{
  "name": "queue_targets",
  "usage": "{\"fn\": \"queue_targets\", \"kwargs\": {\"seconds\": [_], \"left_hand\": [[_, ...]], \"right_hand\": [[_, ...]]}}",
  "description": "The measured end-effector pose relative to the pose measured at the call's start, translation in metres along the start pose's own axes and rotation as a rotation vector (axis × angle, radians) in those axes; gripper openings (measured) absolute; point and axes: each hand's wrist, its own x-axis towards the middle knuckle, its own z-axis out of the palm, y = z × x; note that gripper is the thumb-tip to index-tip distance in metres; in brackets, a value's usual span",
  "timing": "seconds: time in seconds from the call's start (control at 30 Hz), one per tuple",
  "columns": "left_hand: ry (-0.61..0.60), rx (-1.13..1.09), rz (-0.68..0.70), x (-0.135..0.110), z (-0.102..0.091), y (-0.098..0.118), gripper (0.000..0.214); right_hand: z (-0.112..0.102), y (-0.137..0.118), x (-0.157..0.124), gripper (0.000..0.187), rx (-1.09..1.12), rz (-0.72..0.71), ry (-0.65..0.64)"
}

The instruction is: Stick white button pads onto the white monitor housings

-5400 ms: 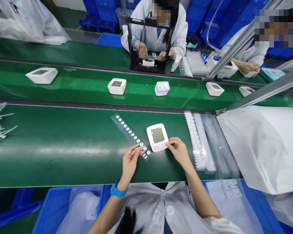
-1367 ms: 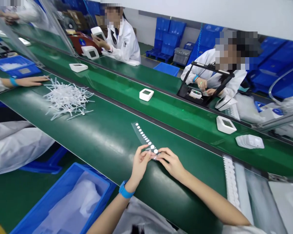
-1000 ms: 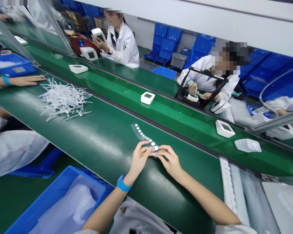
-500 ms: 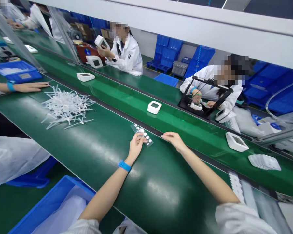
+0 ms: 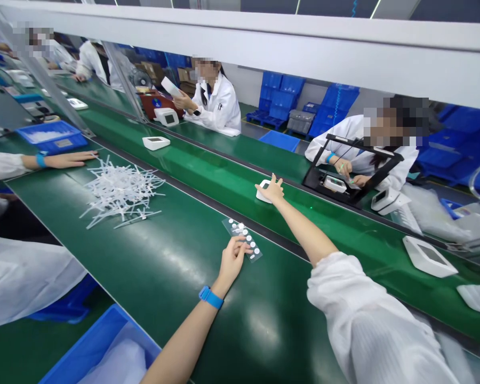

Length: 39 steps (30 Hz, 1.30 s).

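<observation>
In the head view my left hand (image 5: 232, 260) pinches a clear sheet of round white stickers (image 5: 253, 245) at its near edge, just above the green worktable. My right hand (image 5: 273, 191) stretches out over the conveyor belt with fingers spread. It is over a small white device with a dark screen (image 5: 263, 196), partly covering it; whether the fingers touch the device I cannot tell.
A pile of white plastic strips (image 5: 122, 186) lies on the worktable (image 5: 176, 256) at left, beside another person's hand (image 5: 70, 159). More white devices (image 5: 430, 257) sit on the green belt (image 5: 212, 170). Across it, a person works at a black frame (image 5: 358, 200).
My right hand has moved forward from the table's edge to the device on the belt, and its fingers have spread. My left hand still holds the sticker sheet. The view has shifted slightly.
</observation>
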Motion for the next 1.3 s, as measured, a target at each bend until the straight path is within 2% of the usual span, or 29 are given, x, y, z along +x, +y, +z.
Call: {"fn": "queue_targets", "kwargs": {"seconds": [0.1,0.2,0.3,0.4,0.47,0.5,0.53,0.6,0.67,0.73,0.83,0.93,1.0,1.17,1.3], "left_hand": [[-0.010,0.009,0.014,0.001,-0.002,-0.002,0.024],[-0.013,0.028,0.024,0.002,-0.003,-0.002,0.024],[-0.015,0.045,0.054,0.003,-0.003,-0.003,0.024],[-0.009,0.042,0.081,0.003,-0.004,-0.003,0.026],[0.007,0.038,0.087,0.003,-0.005,-0.003,0.030],[0.016,0.038,0.090,0.003,-0.006,-0.002,0.033],[0.025,0.040,0.095,0.002,-0.006,-0.002,0.035],[0.024,0.048,0.108,-0.001,-0.003,0.000,0.039],[-0.025,0.048,0.114,-0.011,0.007,0.003,0.041],[-0.120,0.040,0.109,-0.030,0.027,0.006,0.040],[-0.335,-0.002,0.059,-0.075,0.068,0.013,0.037],[-0.580,-0.087,-0.085,-0.121,0.104,0.019,0.035],[-0.629,-0.131,-0.177,-0.142,0.117,0.023,0.035],[-0.466,-0.225,-0.367,-0.173,0.125,0.029,0.039],[-0.402,-0.316,-0.440,-0.211,0.135,0.027,0.037]], "right_hand": [[0.016,-0.010,0.005,0.103,-0.367,0.064,-0.005],[0.011,-0.011,0.005,0.105,-0.422,0.165,-0.080],[-0.013,-0.001,-0.004,0.105,-0.372,0.114,-0.118],[-0.051,0.022,-0.033,0.103,-0.328,-0.009,-0.162],[-0.081,0.045,-0.070,0.100,-0.276,-0.161,-0.215],[-0.096,0.059,-0.094,0.099,-0.231,-0.304,-0.250],[-0.111,0.074,-0.122,0.099,-0.194,-0.460,-0.304],[-0.140,0.102,-0.186,0.100,-0.177,-0.644,-0.400],[-0.165,0.127,-0.253,0.097,-0.180,-0.707,-0.551],[-0.184,0.146,-0.312,0.092,-0.200,-0.720,-0.682],[-0.204,0.167,-0.372,0.083,-0.222,-0.730,-0.772],[-0.219,0.186,-0.397,0.076,-0.237,-0.740,-0.711],[-0.228,0.201,-0.402,0.069,-0.264,-0.715,-0.596],[-0.242,0.242,-0.406,0.054,-0.292,-0.577,-0.254],[-0.247,0.264,-0.409,0.037,-0.238,-0.455,0.045]]}}
